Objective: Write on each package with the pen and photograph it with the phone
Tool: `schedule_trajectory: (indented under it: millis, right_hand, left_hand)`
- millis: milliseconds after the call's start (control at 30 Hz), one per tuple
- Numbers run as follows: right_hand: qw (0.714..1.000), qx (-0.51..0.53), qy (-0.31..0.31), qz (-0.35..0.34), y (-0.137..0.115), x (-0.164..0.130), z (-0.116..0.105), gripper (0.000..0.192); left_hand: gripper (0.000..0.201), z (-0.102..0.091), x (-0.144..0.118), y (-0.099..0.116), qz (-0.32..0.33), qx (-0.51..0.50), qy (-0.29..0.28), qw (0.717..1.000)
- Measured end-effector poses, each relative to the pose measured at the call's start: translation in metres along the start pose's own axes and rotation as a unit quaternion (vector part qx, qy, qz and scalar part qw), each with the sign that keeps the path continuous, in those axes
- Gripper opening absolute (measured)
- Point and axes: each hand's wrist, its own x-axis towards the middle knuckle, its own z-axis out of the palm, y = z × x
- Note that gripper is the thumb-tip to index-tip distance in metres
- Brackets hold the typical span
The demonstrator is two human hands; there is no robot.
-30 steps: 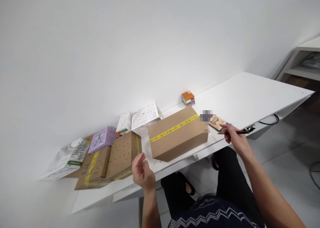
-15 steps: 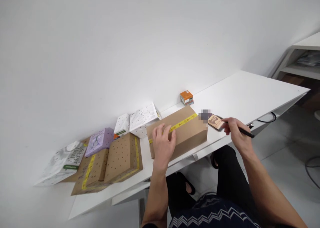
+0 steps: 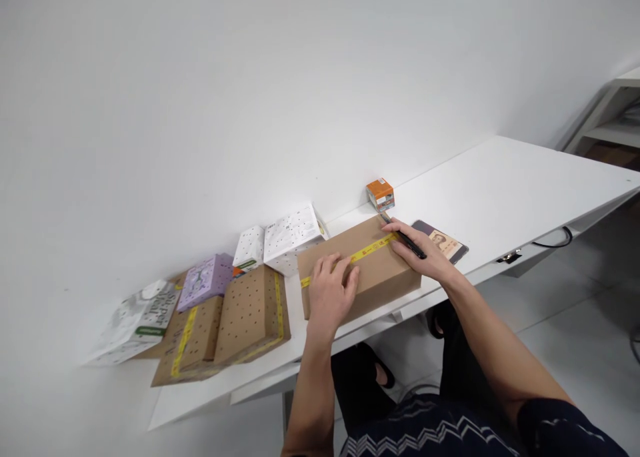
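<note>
Currently, we hold the black pen (image 3: 411, 244) in the right hand (image 3: 423, 251), its grip wrapped around the barrel above the right end of the taped carton (image 3: 376, 265). We cannot tell whether the pen tip touches the cardboard. The left hand (image 3: 330, 291) lies on the carton's top toward its left end, fingers spread, its grip released and grasping nothing. The carton sits close to the front edge of the desk (image 3: 493, 189).

Caution: we judge that uneven pressure from the left hand could turn the carton or push it over the front edge. A loose right grip could let the pen roll off toward the floor (image 3: 563, 317). A careless sweep of the right hand could knock away the flat portrait item (image 3: 447, 243), which lies just beside the carton, near the front edge.

Surroundings: we note a white desk set along a plain pale wall (image 3: 300, 97). A small orange box (image 3: 381, 194) stands at the rear edge. Patterned boxes (image 3: 250, 313) crowd the left end. A black cable (image 3: 557, 245) loops below the front edge; past the right end stands a white shelf unit (image 3: 613, 133).
</note>
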Motion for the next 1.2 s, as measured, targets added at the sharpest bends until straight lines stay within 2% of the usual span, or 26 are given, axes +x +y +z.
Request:
schedule_trajectory:
  millis: [267, 467, 567, 633, 667, 767, 867, 1033, 1200]
  right_hand:
    - [0.999, -0.028, -0.02, 0.006, 0.001, -0.003, -0.002, 0.031]
    - [0.999, -0.033, -0.029, 0.001, 0.003, -0.003, -0.002, 0.032]
    - [0.999, -0.035, -0.023, 0.002, 0.0, -0.002, -0.002, 0.031]
    - [0.999, -0.037, -0.022, 0.002, -0.001, -0.002, -0.001, 0.032]
    - [0.999, -0.038, -0.022, 0.003, -0.001, -0.002, -0.001, 0.032]
    - [0.999, -0.035, -0.024, 0.007, -0.002, -0.002, -0.002, 0.032]
    - [0.999, -0.026, -0.023, 0.016, -0.003, -0.002, -0.002, 0.033]
    - [0.999, -0.019, -0.025, 0.034, -0.003, -0.003, -0.001, 0.035]
    - [0.999, -0.018, -0.027, 0.033, -0.005, -0.002, -0.002, 0.036]
  left_hand:
    - [0.035, -0.004, 0.003, 0.008, -0.001, 0.053, -0.036, 0.998]
    - [0.035, -0.012, 0.007, 0.009, -0.01, 0.04, -0.071, 0.997]
    - [0.038, -0.015, 0.012, 0.008, -0.013, 0.018, -0.026, 0.999]
    - [0.045, -0.014, 0.016, 0.008, -0.034, 0.022, 0.02, 0.999]
    - [0.051, -0.012, 0.019, 0.009, -0.045, 0.028, 0.023, 0.998]
    - [0.067, -0.005, 0.023, 0.009, -0.066, 0.022, -0.061, 0.996]
    - [0.071, 0.001, 0.025, 0.008, -0.076, -0.008, -0.124, 0.989]
    - [0.072, 0.003, 0.024, 0.007, -0.087, -0.043, -0.133, 0.986]
    - [0.068, 0.004, 0.025, 0.006, -0.084, -0.033, -0.143, 0.986]
